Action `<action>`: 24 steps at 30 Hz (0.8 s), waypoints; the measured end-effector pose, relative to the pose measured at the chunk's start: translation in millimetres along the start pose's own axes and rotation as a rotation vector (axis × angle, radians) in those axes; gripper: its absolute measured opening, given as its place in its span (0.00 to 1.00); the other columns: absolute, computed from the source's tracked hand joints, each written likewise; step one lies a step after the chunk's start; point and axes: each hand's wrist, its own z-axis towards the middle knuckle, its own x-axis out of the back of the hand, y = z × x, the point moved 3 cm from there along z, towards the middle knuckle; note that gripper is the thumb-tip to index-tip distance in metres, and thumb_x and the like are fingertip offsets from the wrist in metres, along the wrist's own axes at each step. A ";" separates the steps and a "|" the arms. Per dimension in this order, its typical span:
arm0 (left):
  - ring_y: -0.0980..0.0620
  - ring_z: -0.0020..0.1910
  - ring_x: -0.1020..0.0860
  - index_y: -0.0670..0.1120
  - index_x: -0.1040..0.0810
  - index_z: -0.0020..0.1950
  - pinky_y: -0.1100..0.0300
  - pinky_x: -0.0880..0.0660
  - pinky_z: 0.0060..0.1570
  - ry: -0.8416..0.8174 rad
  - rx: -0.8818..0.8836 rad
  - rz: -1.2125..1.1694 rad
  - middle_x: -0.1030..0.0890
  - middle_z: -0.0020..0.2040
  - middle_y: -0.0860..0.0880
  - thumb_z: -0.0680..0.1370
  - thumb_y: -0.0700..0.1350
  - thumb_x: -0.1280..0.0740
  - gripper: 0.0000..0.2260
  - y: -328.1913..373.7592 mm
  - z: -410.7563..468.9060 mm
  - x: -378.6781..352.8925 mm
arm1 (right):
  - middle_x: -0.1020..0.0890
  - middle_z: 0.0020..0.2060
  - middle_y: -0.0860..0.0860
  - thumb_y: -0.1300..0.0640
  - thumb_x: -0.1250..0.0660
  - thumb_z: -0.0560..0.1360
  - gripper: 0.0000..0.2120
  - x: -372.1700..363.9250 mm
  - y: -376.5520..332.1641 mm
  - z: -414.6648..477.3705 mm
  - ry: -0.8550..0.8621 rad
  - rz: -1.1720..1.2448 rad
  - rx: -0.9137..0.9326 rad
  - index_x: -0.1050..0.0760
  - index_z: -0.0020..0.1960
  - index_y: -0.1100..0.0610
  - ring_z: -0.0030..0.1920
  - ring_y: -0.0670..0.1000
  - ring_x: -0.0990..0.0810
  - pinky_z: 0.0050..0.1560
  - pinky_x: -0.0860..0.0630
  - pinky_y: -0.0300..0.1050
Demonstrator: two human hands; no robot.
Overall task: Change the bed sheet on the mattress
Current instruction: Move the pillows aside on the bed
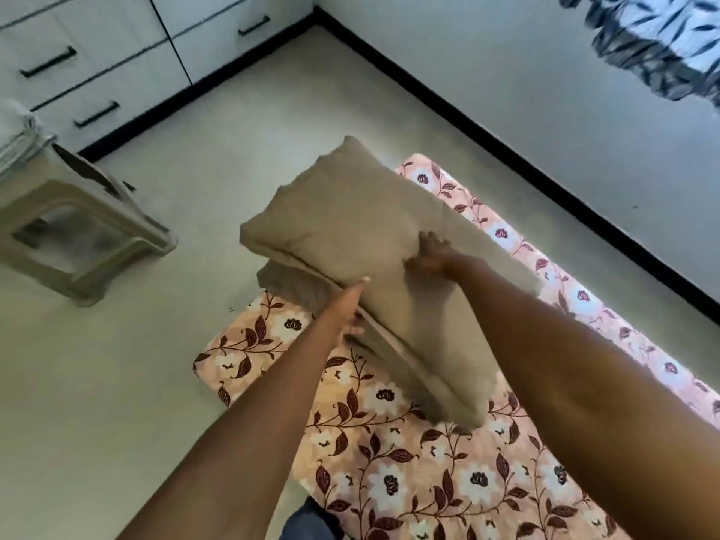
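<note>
Your left hand (pixel 350 305) is clamping its grip on the near edge of the tan pillow (pixel 350 212), thumb on top, fingers underneath; your right hand (pixel 430 253) is digging curled fingers into its top. Both arms are stretching forward, holding it tilted over the floral bed sheet (pixel 428 481) covering the mattress (pixel 208 370).

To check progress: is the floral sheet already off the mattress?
No, the sheet lies spread over it, under the pillow.
</note>
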 end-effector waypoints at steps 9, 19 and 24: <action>0.38 0.61 0.22 0.45 0.32 0.69 0.43 0.22 0.61 0.064 -0.023 0.358 0.24 0.63 0.43 0.82 0.52 0.35 0.19 3.6 -4.2 17.2 | 0.55 0.83 0.55 0.44 0.35 0.79 0.40 -40.8 3.4 -64.4 0.123 -0.020 0.038 0.52 0.82 0.54 0.82 0.62 0.53 0.76 0.44 0.67; 0.41 0.59 0.22 0.44 0.29 0.70 0.57 0.26 0.49 0.197 -0.304 1.212 0.22 0.66 0.41 0.80 0.50 0.33 0.21 -52.5 -110.5 121.3 | 0.59 0.83 0.52 0.47 0.37 0.82 0.40 -162.7 20.6 -205.2 -0.083 0.053 0.079 0.58 0.84 0.54 0.82 0.60 0.54 0.80 0.47 0.61; 0.40 0.68 0.26 0.42 0.31 0.74 0.53 0.28 0.62 0.265 -0.232 1.403 0.25 0.69 0.38 0.80 0.50 0.33 0.25 -104.6 -181.0 187.8 | 0.56 0.83 0.53 0.47 0.38 0.82 0.38 -198.8 -18.2 -242.8 -0.122 0.036 0.151 0.55 0.83 0.55 0.82 0.61 0.52 0.78 0.42 0.63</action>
